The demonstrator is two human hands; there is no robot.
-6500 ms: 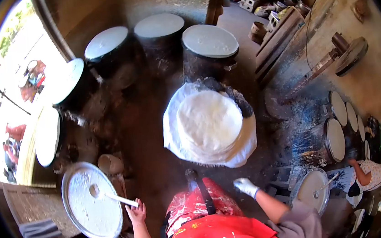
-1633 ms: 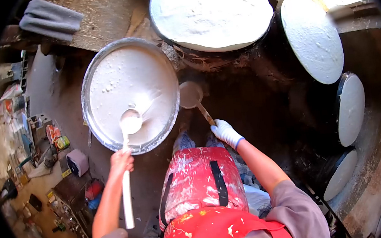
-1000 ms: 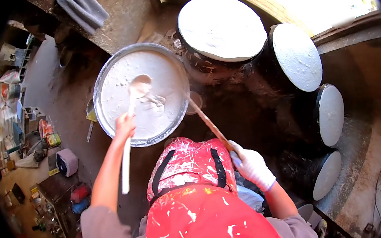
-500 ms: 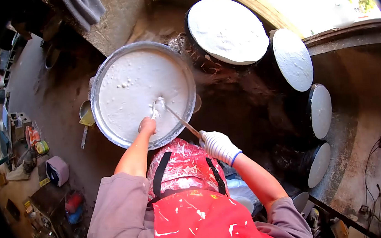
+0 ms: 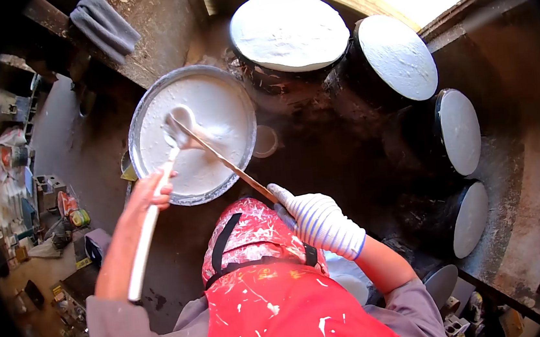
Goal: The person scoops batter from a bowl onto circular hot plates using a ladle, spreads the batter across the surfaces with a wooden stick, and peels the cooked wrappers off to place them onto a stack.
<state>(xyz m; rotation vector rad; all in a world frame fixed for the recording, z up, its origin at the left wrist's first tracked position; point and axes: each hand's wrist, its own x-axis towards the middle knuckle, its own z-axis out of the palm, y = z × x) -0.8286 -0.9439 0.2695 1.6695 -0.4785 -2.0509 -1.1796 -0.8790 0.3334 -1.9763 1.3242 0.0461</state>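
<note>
Slanting over a grey-rimmed round basin (image 5: 203,199) filled with thick white liquid (image 5: 225,108), a white-handled ladle (image 5: 144,249) meets a slim brown wooden stick (image 5: 234,168) angled in from the right, its tip at the ladle's bowl.

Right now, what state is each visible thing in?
Left hand: bare, closed on ladle
Ladle: held, bowl over basin
Right hand: gloved, closed on stick
Stick: held slanting, far end over basin
Basin: holding white liquid
Drums: white across tops
Apron: white-spattered
Gray cloth: creased
</note>
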